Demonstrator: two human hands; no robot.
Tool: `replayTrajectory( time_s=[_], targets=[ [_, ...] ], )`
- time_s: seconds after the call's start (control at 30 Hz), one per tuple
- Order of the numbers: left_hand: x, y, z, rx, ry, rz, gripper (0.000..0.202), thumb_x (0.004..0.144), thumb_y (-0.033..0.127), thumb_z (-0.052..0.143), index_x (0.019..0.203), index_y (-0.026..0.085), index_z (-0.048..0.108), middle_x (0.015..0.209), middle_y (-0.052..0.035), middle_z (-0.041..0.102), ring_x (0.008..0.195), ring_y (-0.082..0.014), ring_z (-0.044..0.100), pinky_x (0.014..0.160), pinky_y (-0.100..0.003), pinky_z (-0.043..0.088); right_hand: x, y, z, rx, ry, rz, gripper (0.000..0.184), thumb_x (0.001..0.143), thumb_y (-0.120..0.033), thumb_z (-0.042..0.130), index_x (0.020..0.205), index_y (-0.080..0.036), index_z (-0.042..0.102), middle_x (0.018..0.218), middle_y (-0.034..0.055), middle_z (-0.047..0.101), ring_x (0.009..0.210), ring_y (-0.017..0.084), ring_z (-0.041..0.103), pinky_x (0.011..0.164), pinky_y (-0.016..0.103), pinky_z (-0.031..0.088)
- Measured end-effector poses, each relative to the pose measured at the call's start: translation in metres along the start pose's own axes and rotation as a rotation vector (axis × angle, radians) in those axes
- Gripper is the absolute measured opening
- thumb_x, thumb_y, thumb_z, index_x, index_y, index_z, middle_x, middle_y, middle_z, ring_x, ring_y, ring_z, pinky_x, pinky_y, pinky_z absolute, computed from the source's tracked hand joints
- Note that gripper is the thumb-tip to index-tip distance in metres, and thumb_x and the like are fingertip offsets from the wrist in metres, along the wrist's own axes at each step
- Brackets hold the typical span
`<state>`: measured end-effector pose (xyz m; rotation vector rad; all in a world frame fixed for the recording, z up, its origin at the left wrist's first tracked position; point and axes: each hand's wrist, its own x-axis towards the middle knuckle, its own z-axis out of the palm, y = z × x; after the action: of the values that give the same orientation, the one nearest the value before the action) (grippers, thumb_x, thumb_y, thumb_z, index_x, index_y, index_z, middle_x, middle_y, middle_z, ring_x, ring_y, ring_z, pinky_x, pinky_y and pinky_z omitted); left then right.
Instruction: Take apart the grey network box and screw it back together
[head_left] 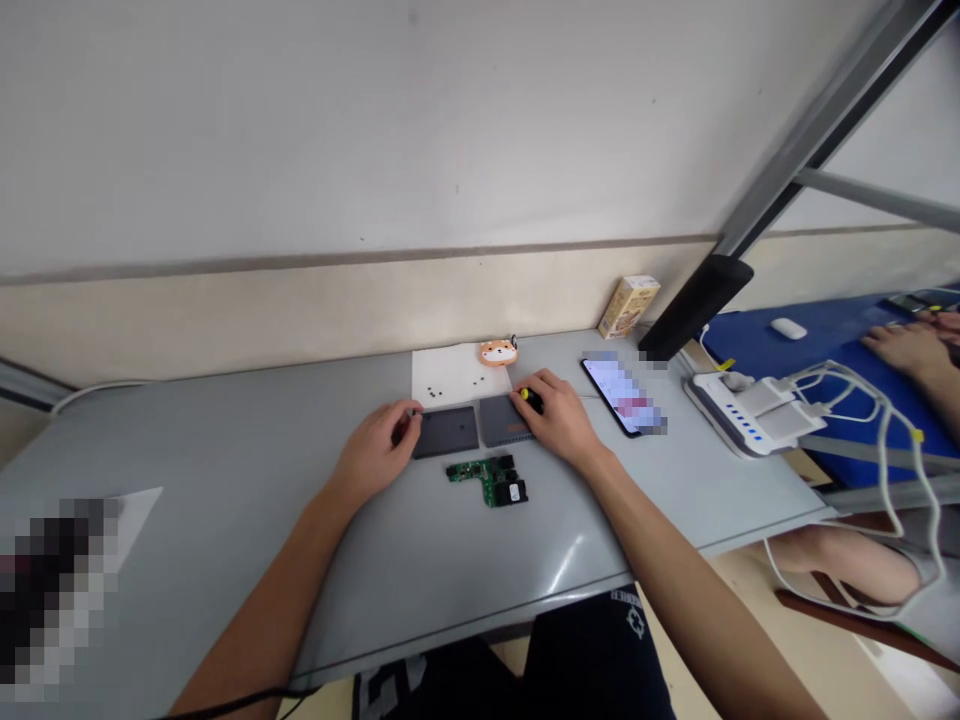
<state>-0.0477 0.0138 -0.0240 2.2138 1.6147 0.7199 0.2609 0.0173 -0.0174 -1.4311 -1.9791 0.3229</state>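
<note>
My left hand (379, 452) is closed in a pinch at the left edge of a flat dark grey case cover (448, 432). Something small and dark shows at its fingertips, too small to name. My right hand (559, 418) rests against the right side of a second dark grey case half (501, 420), fingers curled around a short yellow-and-black screwdriver (531, 399), mostly hidden by the hand. In front of both case parts lies a green circuit board (491, 480) with black connectors. Several tiny dark screws (433, 392) are scattered on a white sheet of paper (450, 366) behind them.
An orange animal-face case (499, 352) sits on the paper's back corner. To the right are a lit phone (619, 393), a small carton (628, 306), a black cylinder (697, 305) and a power strip with white cables (750, 412). Another person's hand (904, 350) rests at a blue-topped desk.
</note>
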Motion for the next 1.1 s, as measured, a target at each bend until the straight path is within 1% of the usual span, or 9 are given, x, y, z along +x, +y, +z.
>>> replayTrajectory(
  time_s=[0.2, 0.43, 0.63, 0.83, 1.1],
  targets=[
    [-0.0020, 0.0008, 0.0015, 0.018, 0.018, -0.004, 0.029, 0.103, 0.041, 0.046, 0.114, 0.023, 0.066, 0.095, -0.0037, 0.067, 0.083, -0.0195, 0.063, 0.075, -0.033, 0.048, -0.0003, -0.0021, -0.0011, -0.007, 0.014, 0.001, 0.019, 0.104, -0.034, 0.052, 0.103, -0.025, 0.069, 0.105, 0.0065, 0.068, 0.093, 0.023, 0.064, 0.087, 0.038, 0.042],
    [-0.0024, 0.0002, 0.0024, 0.015, 0.046, 0.043, 0.030, 0.104, 0.039, 0.045, 0.118, 0.023, 0.066, 0.102, -0.0062, 0.070, 0.090, -0.0214, 0.066, 0.082, -0.035, 0.051, -0.0007, -0.0042, 0.0002, -0.009, 0.045, -0.004, 0.019, 0.104, -0.033, 0.052, 0.101, -0.025, 0.069, 0.104, 0.0070, 0.069, 0.093, 0.024, 0.065, 0.087, 0.039, 0.043],
    [-0.0027, -0.0014, 0.0039, 0.002, 0.052, 0.060, 0.030, 0.105, 0.039, 0.045, 0.119, 0.023, 0.066, 0.108, -0.0067, 0.071, 0.094, -0.0218, 0.067, 0.086, -0.036, 0.052, -0.0011, -0.0064, 0.0003, 0.009, 0.026, -0.022, 0.019, 0.103, -0.033, 0.053, 0.101, -0.025, 0.070, 0.105, 0.0068, 0.069, 0.094, 0.023, 0.065, 0.088, 0.040, 0.044],
    [-0.0034, 0.0010, 0.0035, -0.001, 0.050, 0.040, 0.028, 0.104, 0.038, 0.046, 0.117, 0.023, 0.066, 0.106, -0.0061, 0.071, 0.091, -0.0210, 0.066, 0.082, -0.035, 0.051, -0.0009, -0.0050, 0.0011, -0.023, 0.019, -0.016, 0.020, 0.104, -0.033, 0.052, 0.100, -0.024, 0.069, 0.104, 0.0067, 0.068, 0.093, 0.023, 0.064, 0.088, 0.040, 0.043],
    [-0.0031, 0.0027, 0.0039, -0.012, 0.076, 0.033, 0.027, 0.103, 0.035, 0.047, 0.117, 0.023, 0.066, 0.106, -0.0064, 0.071, 0.089, -0.0207, 0.065, 0.081, -0.035, 0.051, -0.0007, -0.0065, -0.0007, -0.021, 0.019, 0.001, 0.021, 0.104, -0.035, 0.051, 0.101, -0.024, 0.069, 0.106, 0.0075, 0.068, 0.092, 0.024, 0.064, 0.088, 0.041, 0.044]
  ],
)
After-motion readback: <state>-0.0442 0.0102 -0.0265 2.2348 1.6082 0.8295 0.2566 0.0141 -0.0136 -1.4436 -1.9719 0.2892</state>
